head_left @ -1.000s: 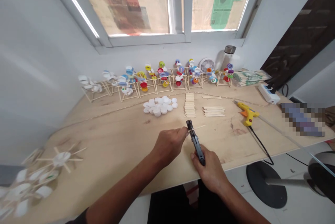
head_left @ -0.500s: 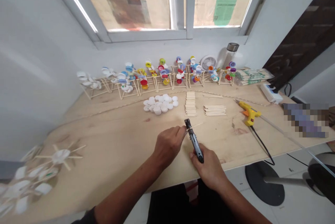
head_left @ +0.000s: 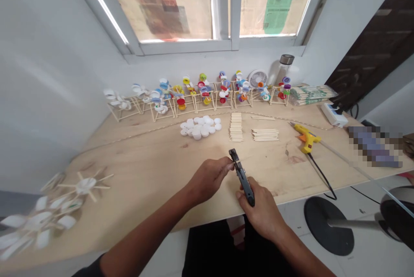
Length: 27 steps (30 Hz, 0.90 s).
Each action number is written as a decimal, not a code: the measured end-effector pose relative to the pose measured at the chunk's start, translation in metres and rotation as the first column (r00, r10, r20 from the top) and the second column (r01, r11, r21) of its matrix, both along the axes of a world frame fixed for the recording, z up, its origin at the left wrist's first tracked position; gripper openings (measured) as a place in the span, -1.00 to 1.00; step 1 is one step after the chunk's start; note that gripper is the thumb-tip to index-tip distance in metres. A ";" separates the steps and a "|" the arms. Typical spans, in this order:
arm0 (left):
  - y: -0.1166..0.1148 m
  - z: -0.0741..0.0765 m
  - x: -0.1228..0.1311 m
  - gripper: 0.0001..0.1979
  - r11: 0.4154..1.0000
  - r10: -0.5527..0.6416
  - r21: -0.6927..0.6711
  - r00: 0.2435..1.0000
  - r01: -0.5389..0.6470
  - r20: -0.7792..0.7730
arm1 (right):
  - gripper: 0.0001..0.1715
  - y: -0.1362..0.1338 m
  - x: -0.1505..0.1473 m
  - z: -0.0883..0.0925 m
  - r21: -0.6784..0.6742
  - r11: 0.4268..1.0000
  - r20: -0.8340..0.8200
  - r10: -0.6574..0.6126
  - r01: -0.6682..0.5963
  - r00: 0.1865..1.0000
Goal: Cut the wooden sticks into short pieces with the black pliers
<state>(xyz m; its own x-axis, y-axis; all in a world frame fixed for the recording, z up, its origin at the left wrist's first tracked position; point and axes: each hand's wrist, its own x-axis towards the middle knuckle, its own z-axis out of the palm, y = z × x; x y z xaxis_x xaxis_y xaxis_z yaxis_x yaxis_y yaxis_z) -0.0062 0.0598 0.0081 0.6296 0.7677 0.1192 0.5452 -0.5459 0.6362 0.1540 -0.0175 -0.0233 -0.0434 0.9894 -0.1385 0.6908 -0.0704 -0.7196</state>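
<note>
Beneath a papered window, the head view shows a pale wooden table. Near the middle of its front edge, the right hand wraps its grip around the handles of dark pliers; the left hand pinches a pale stick at their head. Farther back lie white caps and two stick piles; colourful cap wheels line the back edge, and a yellow glue gun lies toward the right end.
</note>
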 end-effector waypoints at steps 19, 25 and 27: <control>0.004 -0.027 0.005 -0.74 0.868 0.202 0.486 0.968 -0.106 -0.149 | -0.86 0.013 -0.006 -0.013 0.054 0.997 0.044 -0.054 0.052 0.998; 0.007 -0.025 0.002 -0.73 0.917 0.142 0.393 0.980 -0.077 -0.139 | -0.87 0.012 -0.006 -0.005 -0.020 0.999 0.010 -0.039 0.039 0.999; 0.010 -0.017 0.000 -0.73 0.972 0.071 0.233 0.990 -0.041 -0.118 | -0.89 0.010 -0.005 -0.002 -0.031 0.999 -0.007 -0.027 0.027 1.000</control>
<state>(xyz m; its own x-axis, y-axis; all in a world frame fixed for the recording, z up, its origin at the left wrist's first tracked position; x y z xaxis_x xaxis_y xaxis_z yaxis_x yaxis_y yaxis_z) -0.0066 0.0695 -0.0088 0.6075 0.7634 0.2194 0.6462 -0.6356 0.4224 0.1493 -0.0071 -0.0254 -0.0176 0.9855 -0.1688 0.6832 -0.1114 -0.7216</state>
